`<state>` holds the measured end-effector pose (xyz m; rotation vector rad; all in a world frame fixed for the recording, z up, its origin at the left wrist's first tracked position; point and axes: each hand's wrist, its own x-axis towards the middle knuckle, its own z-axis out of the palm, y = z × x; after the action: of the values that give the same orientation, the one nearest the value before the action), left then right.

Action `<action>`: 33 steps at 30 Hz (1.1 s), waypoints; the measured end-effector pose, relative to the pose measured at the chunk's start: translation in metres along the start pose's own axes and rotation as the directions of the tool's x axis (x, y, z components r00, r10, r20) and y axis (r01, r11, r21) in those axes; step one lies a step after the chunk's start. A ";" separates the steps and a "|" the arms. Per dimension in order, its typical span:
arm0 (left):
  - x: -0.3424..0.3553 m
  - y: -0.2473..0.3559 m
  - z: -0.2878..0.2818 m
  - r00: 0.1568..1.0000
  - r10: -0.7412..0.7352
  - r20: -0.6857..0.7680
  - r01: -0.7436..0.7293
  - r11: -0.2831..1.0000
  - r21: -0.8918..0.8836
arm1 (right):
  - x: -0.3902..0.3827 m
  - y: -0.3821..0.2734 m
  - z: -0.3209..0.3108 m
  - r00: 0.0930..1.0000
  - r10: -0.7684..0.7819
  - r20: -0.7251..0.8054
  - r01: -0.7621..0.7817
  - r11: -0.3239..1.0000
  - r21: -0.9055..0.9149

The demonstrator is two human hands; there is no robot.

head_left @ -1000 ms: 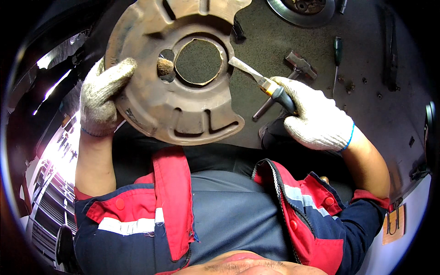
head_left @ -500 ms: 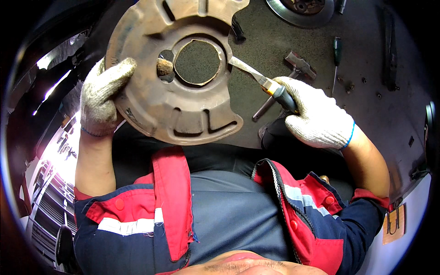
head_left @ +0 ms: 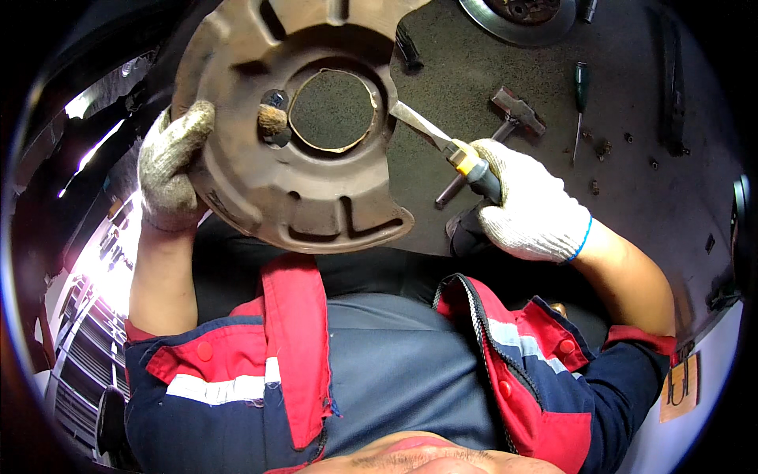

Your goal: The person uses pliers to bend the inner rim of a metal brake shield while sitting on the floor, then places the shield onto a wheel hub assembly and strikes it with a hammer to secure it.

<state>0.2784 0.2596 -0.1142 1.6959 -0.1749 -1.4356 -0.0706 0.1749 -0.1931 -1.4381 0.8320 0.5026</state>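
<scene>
A brown metal brake dust shield [head_left: 253,182], round with a notch on its right side and a large hole in the middle, is held up in front of me. Gripping its left edge is my left hand [head_left: 170,170] in a dirty white knit glove; one gloved fingertip shows through the small opening beside the large hole. My right hand [head_left: 533,205], in a cleaner white glove, is closed round the grey and yellow handle of a scraper [head_left: 418,122]. The flat blade's tip meets, or nearly meets, the shield's inner right edge.
On the dark floor beyond lie a hammer [head_left: 517,114], a green-handled screwdriver [head_left: 581,91] and several small nuts or bolts [head_left: 603,149]. A brake disc [head_left: 521,28] rests at the top. A long dark bar [head_left: 671,87] lies farther right. Dark car parts line the left side.
The shield has shifted slightly left and tilted a little in my left hand. My right hand and the scraper have moved slightly left with it, the blade still at the shield's edge.
</scene>
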 end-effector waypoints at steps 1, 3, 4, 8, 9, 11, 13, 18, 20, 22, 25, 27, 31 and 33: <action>0.000 0.000 -0.001 1.000 0.003 0.000 -0.003 1.000 0.001 | 0.000 0.001 0.000 1.000 -0.003 -0.001 0.003 1.000 0.000; 0.003 0.000 -0.005 0.999 -0.016 -0.033 0.013 0.995 -0.102 | 0.000 0.005 0.001 0.996 -0.081 -0.031 0.081 0.997 0.004; 0.005 -0.001 -0.007 0.999 -0.017 -0.034 0.013 0.995 -0.102 | 0.001 0.003 -0.002 0.996 -0.081 -0.031 0.081 0.997 0.004; 0.012 -0.005 -0.016 0.979 0.201 -0.026 -0.173 0.894 0.414 | 0.004 0.009 -0.005 0.996 -0.076 -0.052 0.076 0.997 0.016; 0.012 -0.007 -0.019 0.968 0.252 -0.007 -0.210 0.822 0.529 | 0.005 0.013 -0.004 0.982 -0.148 -0.114 0.155 0.986 0.058; 0.014 -0.011 -0.022 0.955 0.295 0.022 -0.242 0.735 0.633 | 0.002 0.009 -0.009 0.970 -0.180 -0.164 0.196 0.977 0.082; 0.015 -0.013 -0.024 0.954 0.301 0.012 -0.248 0.763 0.597 | 0.000 0.005 -0.012 0.971 -0.165 -0.173 0.174 0.984 0.035; 0.011 -0.012 -0.020 0.955 0.297 0.029 -0.263 0.793 0.549 | 0.002 0.008 -0.012 0.973 -0.196 -0.126 0.201 0.979 0.036; 0.008 -0.014 -0.018 0.910 0.390 0.144 -0.352 0.538 0.766 | 0.002 0.007 -0.011 0.967 -0.216 -0.132 0.224 0.973 0.048; 0.004 -0.016 -0.012 0.915 0.383 0.129 -0.339 0.552 0.762 | 0.003 -0.006 -0.015 0.993 -0.098 -0.060 0.102 0.992 0.073; 0.003 -0.016 -0.006 0.920 0.375 0.112 -0.324 0.569 0.756 | 0.005 -0.004 -0.003 0.998 -0.006 -0.055 0.011 0.997 0.079; 0.006 -0.009 -0.007 0.761 0.456 0.462 -0.581 0.161 0.798 | 0.005 -0.001 0.003 0.991 -0.033 -0.127 0.042 0.997 0.068; 0.005 -0.012 -0.016 0.498 0.427 0.755 -0.742 -0.240 0.626 | 0.002 -0.001 0.005 0.995 -0.013 -0.096 0.021 0.996 0.086; 0.002 -0.018 -0.019 0.533 0.468 0.705 -0.745 -0.135 0.653 | 0.001 0.000 0.006 0.992 -0.042 -0.121 0.054 0.994 0.097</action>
<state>0.2883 0.2791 -0.1292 1.7318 -2.1853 -0.5941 -0.0692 0.1802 -0.1941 -1.4020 0.9024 0.3368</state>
